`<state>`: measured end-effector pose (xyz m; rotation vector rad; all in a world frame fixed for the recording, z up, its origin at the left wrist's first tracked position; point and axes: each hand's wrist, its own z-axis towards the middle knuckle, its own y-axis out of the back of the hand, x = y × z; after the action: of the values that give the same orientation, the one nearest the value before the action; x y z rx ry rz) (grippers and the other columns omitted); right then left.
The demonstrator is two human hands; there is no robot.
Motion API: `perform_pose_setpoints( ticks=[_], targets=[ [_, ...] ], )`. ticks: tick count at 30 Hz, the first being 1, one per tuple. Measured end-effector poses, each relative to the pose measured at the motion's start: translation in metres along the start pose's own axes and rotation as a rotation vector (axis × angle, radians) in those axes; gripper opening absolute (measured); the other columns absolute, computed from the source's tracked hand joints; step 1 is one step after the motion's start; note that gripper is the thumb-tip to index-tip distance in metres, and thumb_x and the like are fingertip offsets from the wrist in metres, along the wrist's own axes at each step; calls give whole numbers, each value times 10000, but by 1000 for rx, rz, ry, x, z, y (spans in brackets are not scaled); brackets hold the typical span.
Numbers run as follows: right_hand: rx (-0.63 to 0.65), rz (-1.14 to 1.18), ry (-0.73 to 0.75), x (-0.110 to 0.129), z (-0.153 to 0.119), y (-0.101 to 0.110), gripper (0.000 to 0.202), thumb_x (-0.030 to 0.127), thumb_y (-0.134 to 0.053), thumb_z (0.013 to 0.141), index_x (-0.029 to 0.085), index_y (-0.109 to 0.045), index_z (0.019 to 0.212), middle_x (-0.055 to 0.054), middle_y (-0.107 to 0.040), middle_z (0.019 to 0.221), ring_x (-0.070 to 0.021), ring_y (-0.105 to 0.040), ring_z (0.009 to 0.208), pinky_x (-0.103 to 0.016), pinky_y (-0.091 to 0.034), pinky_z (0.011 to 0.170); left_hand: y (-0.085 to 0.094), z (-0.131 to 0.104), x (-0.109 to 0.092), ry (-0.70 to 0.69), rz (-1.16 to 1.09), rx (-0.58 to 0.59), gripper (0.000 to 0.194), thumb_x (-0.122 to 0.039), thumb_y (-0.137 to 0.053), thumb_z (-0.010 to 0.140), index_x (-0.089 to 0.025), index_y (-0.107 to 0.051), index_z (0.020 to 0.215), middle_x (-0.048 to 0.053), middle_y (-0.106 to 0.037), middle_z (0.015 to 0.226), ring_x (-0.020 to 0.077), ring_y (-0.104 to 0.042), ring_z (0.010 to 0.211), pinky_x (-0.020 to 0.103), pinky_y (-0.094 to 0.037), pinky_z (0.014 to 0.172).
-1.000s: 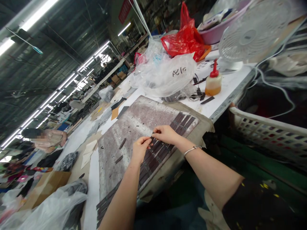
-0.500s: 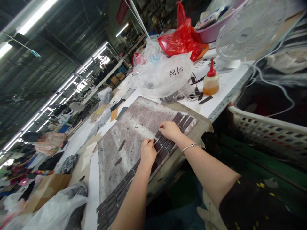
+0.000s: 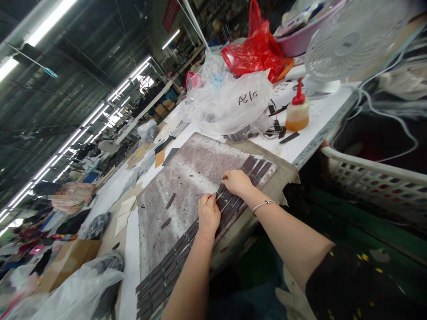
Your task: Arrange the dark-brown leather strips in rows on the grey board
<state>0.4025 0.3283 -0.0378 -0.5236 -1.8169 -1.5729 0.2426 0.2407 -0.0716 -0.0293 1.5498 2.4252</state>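
Rows of narrow dark strips (image 3: 162,271) lie along the near edge of a stained grey-brown board (image 3: 187,164). My left hand (image 3: 209,214) is over these rows, thumb and fingers pinched at a strip's end; what they grip is too small to make out. Up and to the right, my right hand (image 3: 236,182) has its fingertips closed at the rows too, and its fingers hide whatever is between them. A gap separates the two hands. Two loose strips (image 3: 170,200) rest on the board to the left of my hands.
Beyond the board are a clear plastic bag (image 3: 230,106), a red bag (image 3: 255,51), a bottle with a red nozzle (image 3: 297,111) and a white fan (image 3: 345,49). A white basket (image 3: 376,169) stands at the right. A person (image 3: 71,195) is at far left.
The view has shifted slightly. My left hand has moved a little to the right, nearer my right hand, which stays almost in place with its fingers still closed.
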Motion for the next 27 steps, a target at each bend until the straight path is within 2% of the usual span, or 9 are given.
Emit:
perform_pose_setpoints(
  ticks=[16,27],
  targets=[
    [-21,-35,-3,2,-1,-2,234,295,-527,806,251,-703,955,-45,-697,975,-198,-621,937,-263,-454,785,3,-2,-4,28,10,10,323,-68,-447,802,-137,-662,1032,89,-597,992,218,-503,915,361,-445,872],
    [-8,-68,-7,3,-3,-2,228,311,-538,826,246,-695,977,-43,-690,993,-182,-616,952,-242,-448,799,3,-3,-5,52,37,42,414,-40,-436,761,-156,-639,1103,94,-574,1036,229,-483,954,378,-425,917]
  ],
)
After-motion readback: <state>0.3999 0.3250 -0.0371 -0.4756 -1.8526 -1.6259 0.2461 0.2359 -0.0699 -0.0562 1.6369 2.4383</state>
